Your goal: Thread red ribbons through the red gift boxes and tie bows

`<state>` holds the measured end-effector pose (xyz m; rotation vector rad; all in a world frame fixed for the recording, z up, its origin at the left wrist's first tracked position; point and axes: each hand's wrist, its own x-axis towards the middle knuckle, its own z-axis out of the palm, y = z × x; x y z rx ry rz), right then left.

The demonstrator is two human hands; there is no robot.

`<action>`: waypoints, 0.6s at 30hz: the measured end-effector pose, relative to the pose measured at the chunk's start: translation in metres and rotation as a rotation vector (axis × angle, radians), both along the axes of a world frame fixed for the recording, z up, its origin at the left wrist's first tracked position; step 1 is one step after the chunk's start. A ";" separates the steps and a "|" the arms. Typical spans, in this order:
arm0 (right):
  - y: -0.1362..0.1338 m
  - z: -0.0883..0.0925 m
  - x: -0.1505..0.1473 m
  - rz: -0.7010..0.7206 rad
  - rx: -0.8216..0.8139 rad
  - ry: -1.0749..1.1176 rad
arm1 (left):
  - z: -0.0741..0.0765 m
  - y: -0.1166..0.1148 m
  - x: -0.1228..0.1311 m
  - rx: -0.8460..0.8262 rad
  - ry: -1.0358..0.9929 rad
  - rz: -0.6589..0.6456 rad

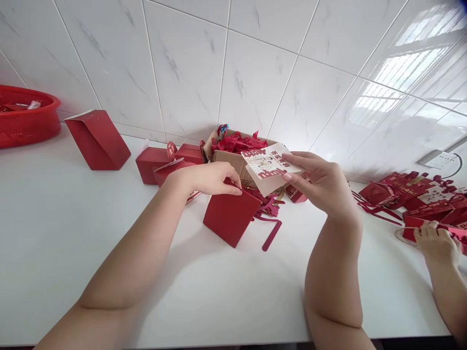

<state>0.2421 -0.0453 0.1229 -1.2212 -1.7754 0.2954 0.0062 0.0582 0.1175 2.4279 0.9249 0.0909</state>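
Note:
My left hand [219, 179] pinches the top edge of a red gift box [231, 214], which stands tilted on the white table. My right hand [314, 177] holds a printed card [264, 160] with red lettering and a drawn figure between thumb and fingers. Below the printed face shows a plain cream layer; I cannot tell if it is a second card or a fold. The card is just above and right of the red box. Dark red cut-out strips [272, 233] lie beside the box.
An open cardboard box [228, 158] with red ribbons stands against the tiled wall. Several small red boxes [151, 165] and a taller red box [98, 141] sit left. A red basket [31, 124] is far left. At right, another person's hand [438, 243] touches red boxes [434, 199].

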 end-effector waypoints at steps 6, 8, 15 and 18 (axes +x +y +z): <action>-0.006 0.002 0.004 0.094 -0.049 -0.114 | -0.010 0.007 0.011 0.005 -0.135 -0.006; -0.009 0.003 0.005 0.081 0.022 -0.112 | -0.010 0.008 0.012 -0.002 -0.149 0.010; -0.009 0.003 0.008 0.062 0.041 -0.146 | -0.010 0.009 0.010 -0.031 -0.142 0.043; -0.006 0.002 0.010 0.092 -0.075 -0.196 | -0.011 0.009 0.010 -0.012 -0.174 0.030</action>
